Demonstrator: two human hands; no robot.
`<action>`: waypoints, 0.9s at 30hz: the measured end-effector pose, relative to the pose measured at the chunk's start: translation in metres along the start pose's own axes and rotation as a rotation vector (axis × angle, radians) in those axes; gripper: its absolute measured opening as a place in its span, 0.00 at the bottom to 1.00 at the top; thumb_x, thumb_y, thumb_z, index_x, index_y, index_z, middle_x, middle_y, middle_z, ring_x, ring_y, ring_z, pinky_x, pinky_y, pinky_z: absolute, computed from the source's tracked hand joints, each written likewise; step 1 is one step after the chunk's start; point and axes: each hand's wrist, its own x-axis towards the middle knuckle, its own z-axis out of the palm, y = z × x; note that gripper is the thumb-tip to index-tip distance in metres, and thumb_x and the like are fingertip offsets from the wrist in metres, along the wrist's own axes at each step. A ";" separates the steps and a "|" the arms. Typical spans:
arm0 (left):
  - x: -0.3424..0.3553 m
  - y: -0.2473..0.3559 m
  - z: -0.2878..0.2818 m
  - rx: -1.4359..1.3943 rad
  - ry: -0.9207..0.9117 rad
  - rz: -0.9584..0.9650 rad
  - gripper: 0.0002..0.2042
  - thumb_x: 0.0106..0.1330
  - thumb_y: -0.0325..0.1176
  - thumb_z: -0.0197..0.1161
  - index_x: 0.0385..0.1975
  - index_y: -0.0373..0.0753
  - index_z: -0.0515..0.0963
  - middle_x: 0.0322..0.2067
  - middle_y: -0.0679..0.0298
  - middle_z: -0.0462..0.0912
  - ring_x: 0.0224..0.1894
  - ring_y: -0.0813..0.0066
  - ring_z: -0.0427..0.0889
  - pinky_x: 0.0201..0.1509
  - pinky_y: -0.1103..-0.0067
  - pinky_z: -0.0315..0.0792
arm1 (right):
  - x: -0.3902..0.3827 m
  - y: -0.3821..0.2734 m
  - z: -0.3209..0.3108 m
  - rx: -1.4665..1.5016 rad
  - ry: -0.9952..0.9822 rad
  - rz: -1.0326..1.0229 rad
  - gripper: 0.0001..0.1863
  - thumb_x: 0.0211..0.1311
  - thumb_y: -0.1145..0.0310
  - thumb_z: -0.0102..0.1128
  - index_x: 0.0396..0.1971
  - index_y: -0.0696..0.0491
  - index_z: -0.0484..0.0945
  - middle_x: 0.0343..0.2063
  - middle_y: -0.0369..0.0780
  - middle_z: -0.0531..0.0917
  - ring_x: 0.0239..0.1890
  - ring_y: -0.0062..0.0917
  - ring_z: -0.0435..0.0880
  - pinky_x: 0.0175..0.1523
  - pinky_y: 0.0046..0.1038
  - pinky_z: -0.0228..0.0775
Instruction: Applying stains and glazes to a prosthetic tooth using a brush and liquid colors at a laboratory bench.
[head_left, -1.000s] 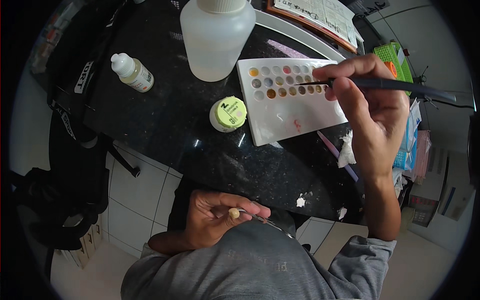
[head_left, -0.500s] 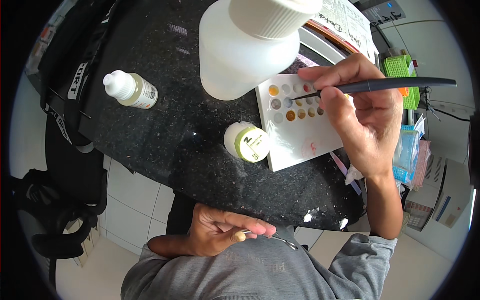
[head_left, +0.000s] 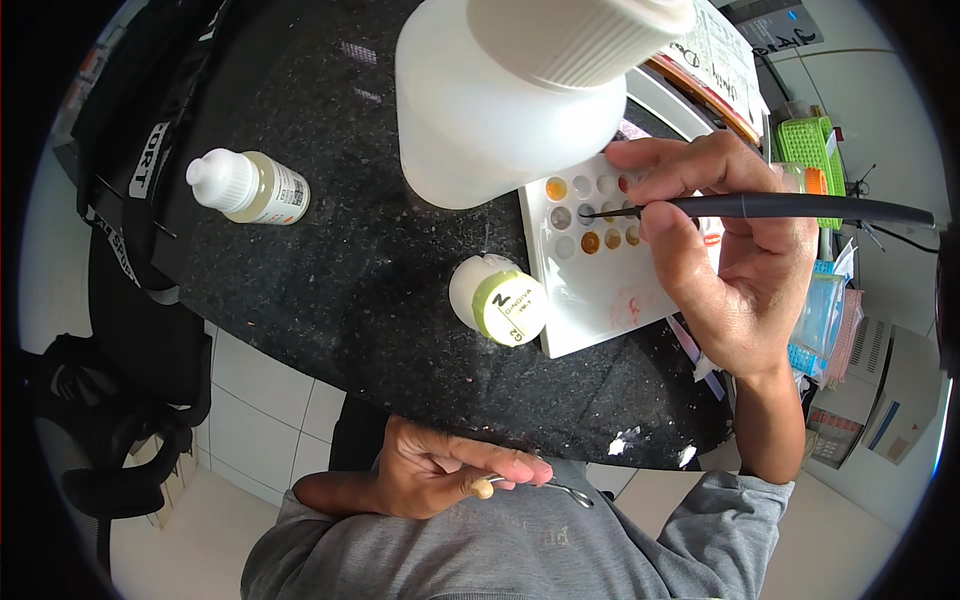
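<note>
My right hand (head_left: 725,250) pinches a slim dark-handled brush (head_left: 790,206). Its fine tip rests in or just over a greyish well of the white palette (head_left: 600,325), whose wells hold yellow, red, brown and pale colours. Down by the table edge, my left hand (head_left: 430,470) is closed on a thin metal instrument (head_left: 568,489) with a looped end. A small tan piece (head_left: 482,488) shows at the thumb tip; I cannot make out what it is. Left of the palette stands a small white jar (head_left: 470,285) with a yellow-green label on its lid.
A large white plastic bottle (head_left: 500,130) rises behind the palette. To the left is a small dropper bottle (head_left: 265,190) with a white cap. White smears (head_left: 624,441) mark the black speckled tabletop (head_left: 350,310). A green basket (head_left: 808,150) and a papers stack (head_left: 715,70) are at the right.
The view has shifted slightly, so palette and right hand appear a little lower and further right. The brush tip stays at about the same well. The left hand keeps its hold.
</note>
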 end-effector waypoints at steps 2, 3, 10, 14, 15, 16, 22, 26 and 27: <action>0.001 -0.002 -0.001 -0.001 -0.013 0.017 0.10 0.59 0.16 0.56 0.39 0.27 0.77 0.41 0.47 0.80 0.47 0.60 0.80 0.50 0.72 0.78 | 0.000 0.000 -0.001 0.022 0.015 0.022 0.05 0.51 0.78 0.55 0.27 0.64 0.77 0.27 0.44 0.80 0.41 0.31 0.81 0.48 0.29 0.72; 0.001 -0.002 -0.001 0.000 -0.022 0.034 0.10 0.59 0.16 0.56 0.39 0.27 0.77 0.41 0.47 0.80 0.47 0.60 0.80 0.50 0.72 0.78 | 0.000 -0.001 -0.001 0.048 0.029 0.043 0.05 0.51 0.77 0.54 0.26 0.64 0.77 0.27 0.44 0.81 0.41 0.31 0.81 0.48 0.29 0.71; 0.000 -0.001 -0.003 0.024 -0.017 0.026 0.10 0.59 0.15 0.55 0.39 0.27 0.77 0.41 0.48 0.80 0.47 0.61 0.79 0.49 0.73 0.78 | 0.002 0.002 -0.001 0.061 -0.019 0.050 0.06 0.51 0.76 0.55 0.26 0.64 0.77 0.29 0.44 0.80 0.42 0.31 0.81 0.47 0.28 0.72; 0.000 0.000 -0.003 0.017 -0.006 -0.007 0.10 0.59 0.15 0.55 0.40 0.28 0.77 0.41 0.48 0.80 0.47 0.61 0.80 0.49 0.74 0.78 | 0.001 -0.001 -0.001 0.165 0.057 0.147 0.07 0.52 0.74 0.54 0.25 0.63 0.76 0.28 0.43 0.79 0.40 0.30 0.82 0.44 0.26 0.72; 0.000 0.000 -0.004 0.018 -0.012 0.000 0.10 0.59 0.15 0.55 0.40 0.28 0.78 0.41 0.48 0.80 0.47 0.61 0.80 0.48 0.74 0.78 | 0.002 -0.002 -0.002 0.163 0.071 0.174 0.08 0.53 0.73 0.54 0.24 0.63 0.76 0.27 0.42 0.79 0.40 0.30 0.82 0.43 0.25 0.71; 0.001 0.001 -0.003 0.019 -0.011 0.001 0.10 0.59 0.15 0.55 0.40 0.28 0.78 0.41 0.48 0.80 0.47 0.61 0.80 0.48 0.74 0.78 | 0.003 -0.001 -0.003 0.164 0.071 0.172 0.08 0.53 0.73 0.54 0.24 0.63 0.76 0.27 0.42 0.79 0.40 0.30 0.82 0.43 0.25 0.71; 0.005 0.004 0.000 -0.038 -0.001 0.017 0.10 0.58 0.15 0.55 0.39 0.26 0.77 0.41 0.47 0.80 0.47 0.60 0.79 0.49 0.73 0.78 | 0.004 0.001 -0.003 0.121 0.031 0.155 0.08 0.53 0.72 0.55 0.25 0.63 0.76 0.26 0.42 0.78 0.39 0.29 0.82 0.43 0.25 0.70; 0.004 0.004 0.000 -0.032 0.007 -0.005 0.10 0.58 0.14 0.55 0.39 0.26 0.77 0.41 0.47 0.80 0.47 0.60 0.79 0.50 0.73 0.78 | 0.004 0.003 -0.003 0.113 0.011 0.121 0.08 0.52 0.73 0.55 0.25 0.63 0.76 0.27 0.42 0.79 0.40 0.29 0.82 0.44 0.26 0.70; 0.003 0.004 -0.001 -0.028 0.011 -0.021 0.10 0.58 0.14 0.54 0.39 0.26 0.77 0.41 0.47 0.80 0.47 0.61 0.80 0.50 0.73 0.78 | 0.004 0.004 -0.003 0.115 0.004 0.121 0.07 0.52 0.73 0.55 0.25 0.63 0.76 0.27 0.42 0.79 0.40 0.29 0.82 0.45 0.26 0.70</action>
